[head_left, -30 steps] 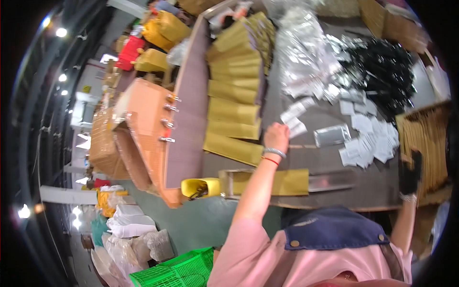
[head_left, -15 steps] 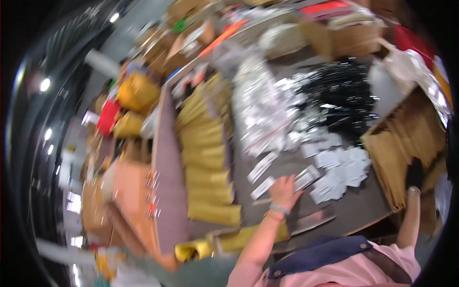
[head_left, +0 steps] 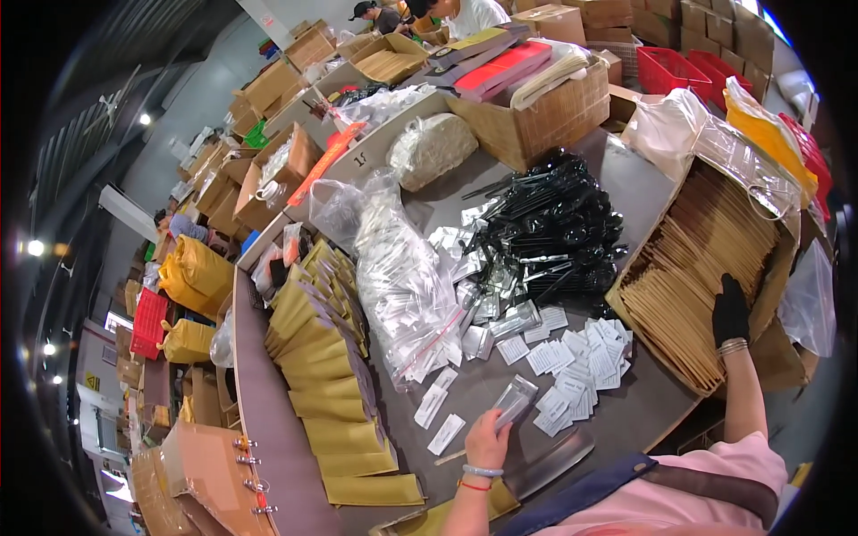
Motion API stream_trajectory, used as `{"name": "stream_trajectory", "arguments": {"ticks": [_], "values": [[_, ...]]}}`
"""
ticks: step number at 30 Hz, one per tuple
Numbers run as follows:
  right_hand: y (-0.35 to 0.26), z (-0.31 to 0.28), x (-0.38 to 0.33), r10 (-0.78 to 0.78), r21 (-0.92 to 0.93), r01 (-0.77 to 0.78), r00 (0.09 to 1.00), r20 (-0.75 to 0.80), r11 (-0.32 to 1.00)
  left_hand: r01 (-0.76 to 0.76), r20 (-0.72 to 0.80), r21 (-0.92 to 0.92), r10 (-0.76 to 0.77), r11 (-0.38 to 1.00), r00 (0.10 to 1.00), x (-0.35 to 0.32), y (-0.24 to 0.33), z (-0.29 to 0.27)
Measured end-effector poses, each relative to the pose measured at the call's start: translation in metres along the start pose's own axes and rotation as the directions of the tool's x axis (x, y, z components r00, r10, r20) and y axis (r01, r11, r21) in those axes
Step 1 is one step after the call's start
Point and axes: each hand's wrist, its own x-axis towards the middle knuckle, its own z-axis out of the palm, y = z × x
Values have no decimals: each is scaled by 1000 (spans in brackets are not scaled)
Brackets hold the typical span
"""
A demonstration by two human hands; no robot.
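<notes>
My left hand (head_left: 487, 439) is closed on one end of a small clear plastic packet (head_left: 516, 399), held above the dark table. Close by lie slim white packets (head_left: 445, 434) and a loose pile of printed white cards (head_left: 572, 377). My right hand (head_left: 731, 314), in a black glove, lies with fingers stretched over the brown paper envelopes (head_left: 697, 255) packed upright in an open carton. Between the hands and farther back is a heap of black plastic-wrapped items (head_left: 550, 232). A big clear bag of white packets (head_left: 407, 290) lies left of it.
Overlapping yellow-brown padded envelopes (head_left: 344, 420) line the table's left side. A shiny flat strip (head_left: 554, 463) lies near the front edge. A carton (head_left: 536, 116) and a wrapped bundle (head_left: 433, 150) stand at the back. Two other people (head_left: 469, 18) are beyond.
The view has swung and sharpened. My left hand, earlier low over the white packets, now holds the clear packet up. My gloved right hand stays at the carton of brown envelopes.
</notes>
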Motion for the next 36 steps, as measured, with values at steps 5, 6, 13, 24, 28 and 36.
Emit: {"name": "stream_trajectory", "arguments": {"ticks": [5,6,13,24,28,36], "values": [[-15,-16,-13,20,-47,-18,998,57,999,108,82,-96,-100,990,992,-10,7,-9],[-15,-11,-13,15,-30,-14,999,33,999,116,87,-92,-108,989,990,-10,8,-10],[-7,-1,-14,-4,58,5,1000,-15,998,172,123,-134,-156,976,980,-18,3,-8],[-21,-9,-19,-85,48,88,995,-60,995,103,83,-103,-95,989,992,-12,-4,-5],[-22,-10,-21,-74,67,77,996,-53,995,109,89,-90,-101,990,991,-13,2,-11],[-7,10,-27,-177,60,194,961,-214,979,19,507,-177,75,984,859,-70,18,-17]]}}
